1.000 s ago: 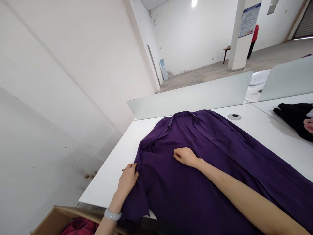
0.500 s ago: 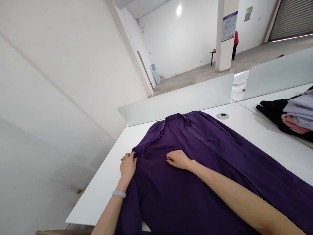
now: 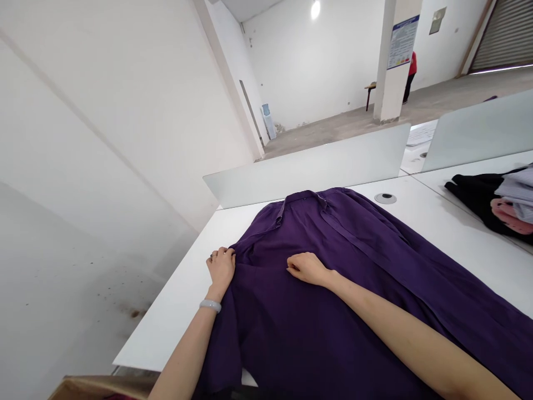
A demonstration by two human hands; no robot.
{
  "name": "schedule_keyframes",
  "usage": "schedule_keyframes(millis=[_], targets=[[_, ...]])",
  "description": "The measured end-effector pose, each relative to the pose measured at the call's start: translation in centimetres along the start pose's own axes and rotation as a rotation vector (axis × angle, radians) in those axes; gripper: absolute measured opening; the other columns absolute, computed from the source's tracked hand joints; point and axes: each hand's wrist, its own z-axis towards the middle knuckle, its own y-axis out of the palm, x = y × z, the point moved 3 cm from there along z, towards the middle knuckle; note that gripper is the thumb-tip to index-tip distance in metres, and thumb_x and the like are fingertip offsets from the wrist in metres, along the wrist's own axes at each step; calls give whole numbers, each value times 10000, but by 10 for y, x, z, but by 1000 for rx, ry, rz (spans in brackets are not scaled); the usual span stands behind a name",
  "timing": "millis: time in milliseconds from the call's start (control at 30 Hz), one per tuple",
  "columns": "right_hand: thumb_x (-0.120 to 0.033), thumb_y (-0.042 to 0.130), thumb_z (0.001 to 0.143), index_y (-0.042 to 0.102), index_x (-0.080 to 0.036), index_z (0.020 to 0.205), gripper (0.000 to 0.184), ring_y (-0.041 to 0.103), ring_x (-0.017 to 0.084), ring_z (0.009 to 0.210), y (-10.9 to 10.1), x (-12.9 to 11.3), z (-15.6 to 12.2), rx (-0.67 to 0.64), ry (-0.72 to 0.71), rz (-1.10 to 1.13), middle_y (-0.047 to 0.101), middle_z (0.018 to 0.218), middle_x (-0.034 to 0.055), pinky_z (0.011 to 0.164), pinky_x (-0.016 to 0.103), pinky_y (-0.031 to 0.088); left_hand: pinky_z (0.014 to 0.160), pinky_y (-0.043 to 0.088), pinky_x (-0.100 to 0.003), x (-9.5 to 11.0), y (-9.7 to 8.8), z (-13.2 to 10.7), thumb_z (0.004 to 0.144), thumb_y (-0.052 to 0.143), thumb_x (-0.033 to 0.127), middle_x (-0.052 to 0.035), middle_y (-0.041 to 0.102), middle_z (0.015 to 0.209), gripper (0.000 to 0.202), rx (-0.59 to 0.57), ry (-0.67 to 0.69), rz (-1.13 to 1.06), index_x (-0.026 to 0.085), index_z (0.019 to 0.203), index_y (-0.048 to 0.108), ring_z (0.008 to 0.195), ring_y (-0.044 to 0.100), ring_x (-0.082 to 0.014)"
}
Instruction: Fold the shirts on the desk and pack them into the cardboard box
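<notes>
**Two hands being rested on a purple shirt**

A purple shirt [image 3: 287, 328] is being shown lying flat, collar away from the viewer, across a white table [image 3: 175, 328]. The left hand [image 3: 220, 271] is being curled at the shirt's side edge; whether cloth is being gripped cannot be told. The right hand [image 3: 307, 269] is being laid open on the shirt's middle, holding nothing. A pile of folded clothes [image 3: 503, 205] is being seen further along the table, well apart.
</notes>
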Motion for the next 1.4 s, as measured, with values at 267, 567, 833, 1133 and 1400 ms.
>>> schedule_keyframes(millis=[267,567,833,1133,1400], targets=[[-325,477,917,638,-158,744,289,525,107,601,-3,9,8,63,140,322,629,686,21,599,222,340,720,446,-305,50,-81,-17,989,335,295,-59,698,929,286,-60,66,-265,196,1132,562,842,653,-219],[-455,609,856,517,-149,1297,544,604,117,659,-2,35,9,98,411,1251,622,768,15,689,259,537,837,502,-339,139,-74,-94,898,551,250,-108,605,1196,497,-266,489,-293,194,1376,429,1041,611,-244],[-308,670,803,647,-139,959,232,650,122,726,-4,35,9,4,307,1221,664,758,27,758,276,554,922,484,-396,55,-57,-151,858,437,128,-96,582,1270,531,-175,324,-193,224,1378,480,1119,567,-261],[-173,614,837,647,-124,788,77,639,102,591,-27,82,72,191,572,929,673,694,52,636,235,581,783,545,-306,17,-46,-167,938,410,241,-67,639,1118,349,-153,136,-290,253,1209,630,956,639,-201],[-109,638,765,647,-115,1099,334,699,211,864,-25,103,152,296,673,519,707,950,128,821,335,553,710,538,-314,17,-53,-169,960,335,210,-73,669,960,370,53,246,-409,261,1088,679,842,653,-195]])
